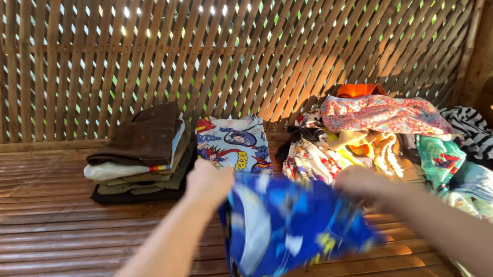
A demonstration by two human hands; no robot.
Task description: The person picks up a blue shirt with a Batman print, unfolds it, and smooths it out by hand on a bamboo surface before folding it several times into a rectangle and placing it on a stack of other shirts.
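Head camera, and we looked down on a slatted bamboo bench (41, 233). Far left sat a folded stack of clothes (141, 156), brown piece on top, a cartoon-print shirt (232, 143) just beside it. Our left hand (207, 180) was closed on the top edge of a blue patterned garment (287, 224), held up and blurred; our right hand (360, 183) gripped its other corner. Off right, an unfolded heap of laundry (401, 137).

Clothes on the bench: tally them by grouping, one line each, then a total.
Folded stack: 1
Folded cartoon-print garment lying alone: 1
Blue printed garment held by left hand and right hand: 1
Unfolded heap: 1
Total: 4
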